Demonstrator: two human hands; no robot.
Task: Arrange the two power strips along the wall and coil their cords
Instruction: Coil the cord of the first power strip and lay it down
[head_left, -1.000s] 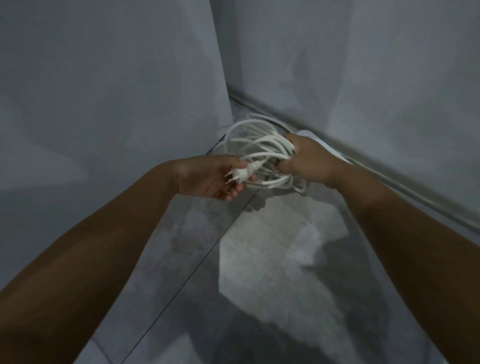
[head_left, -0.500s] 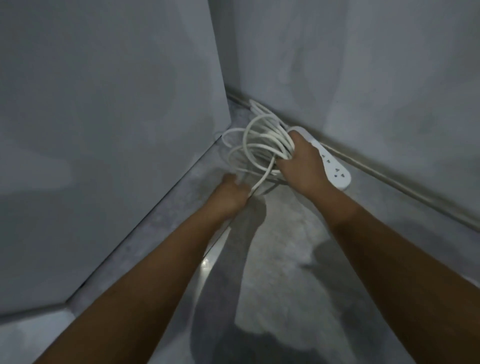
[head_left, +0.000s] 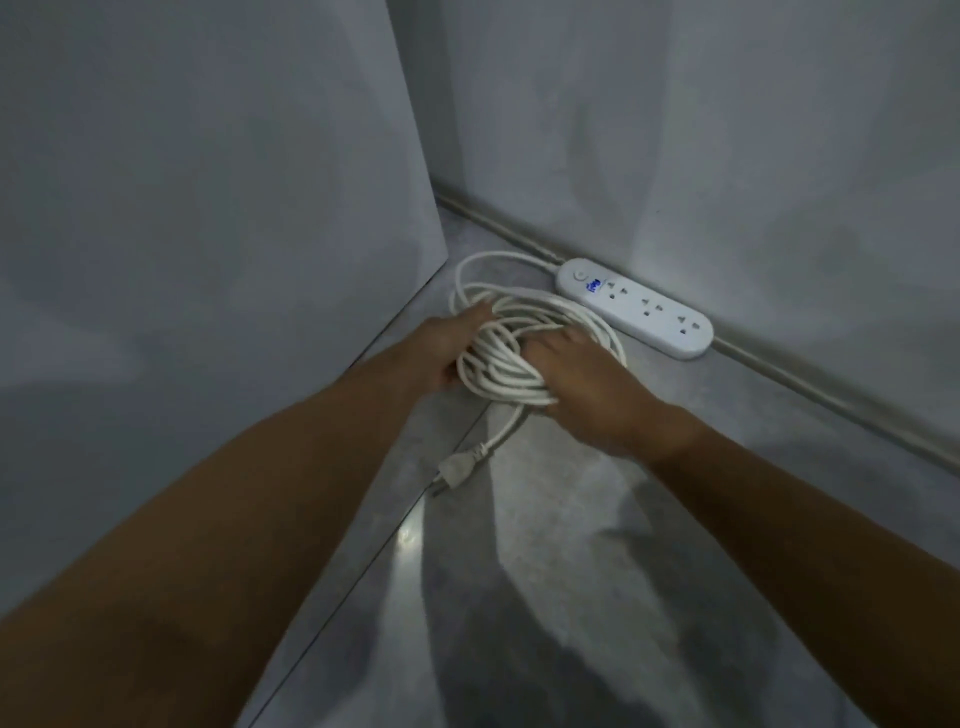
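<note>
Cord (head_left: 511, 387), round white loops, left hand (head_left: 441, 348) and right hand (head_left: 587, 395) grip clasping it

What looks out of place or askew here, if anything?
Only the plug: it trails loose from the coiled cord across the floor. The power strip lies straight along the wall. The left hand and right hand hold the coil.

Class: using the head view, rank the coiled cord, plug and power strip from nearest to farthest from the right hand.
1. coiled cord: touching the right hand.
2. power strip: just beyond, against the wall.
3. plug: farthest, back toward the person.
</note>
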